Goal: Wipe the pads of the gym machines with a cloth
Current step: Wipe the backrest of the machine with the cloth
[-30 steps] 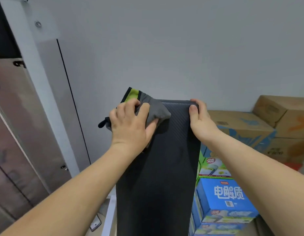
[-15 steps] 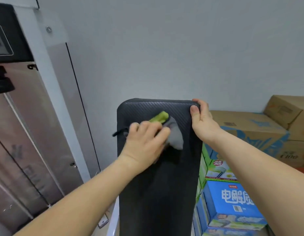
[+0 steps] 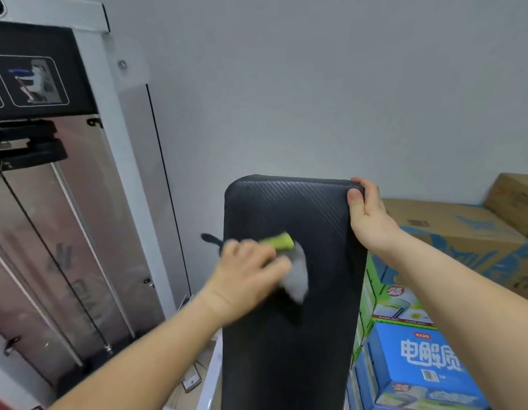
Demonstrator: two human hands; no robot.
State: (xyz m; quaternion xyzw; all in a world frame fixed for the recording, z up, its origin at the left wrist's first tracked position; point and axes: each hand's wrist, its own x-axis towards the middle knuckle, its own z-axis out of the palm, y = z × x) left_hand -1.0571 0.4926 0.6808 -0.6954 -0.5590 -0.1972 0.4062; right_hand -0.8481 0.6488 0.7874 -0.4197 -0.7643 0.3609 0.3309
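Pressing the cloth (image 3: 296,276) onto the pad (image 3: 286,208) with the left hand (image 3: 251,270), centre of frame; fingers (image 3: 257,253) laid over it close together, too blurred to tell whether flat or curled round the fabric. Grey, green strip along the top edge, black loop poking out left past the pad's side. Soft, light and limp by the look of it: likely to bunch and drag if pinched, so better worked under a broad flat palm

Gripping the pad's upper right corner with the right hand (image 3: 369,220): thumb (image 3: 355,199) on the front face, other fingers wrapped round the back edge, mostly hidden

Long black upright pad, from mid-frame down to the bottom edge. Woven-pattern vinyl skin, probably foam over a stiff board: slight give under pressure, slick enough for the cloth to slide. Presumably fixed to its machine, so nothing to lift; best braced at a top corner or side edge against wobble

Further out: weight-stack tower (image 3: 64,232) behind a clear guard at left, stacked cardboard boxes (image 3: 452,229) and blue cartons (image 3: 419,365) at right and lower right, grey wall (image 3: 316,84) behind
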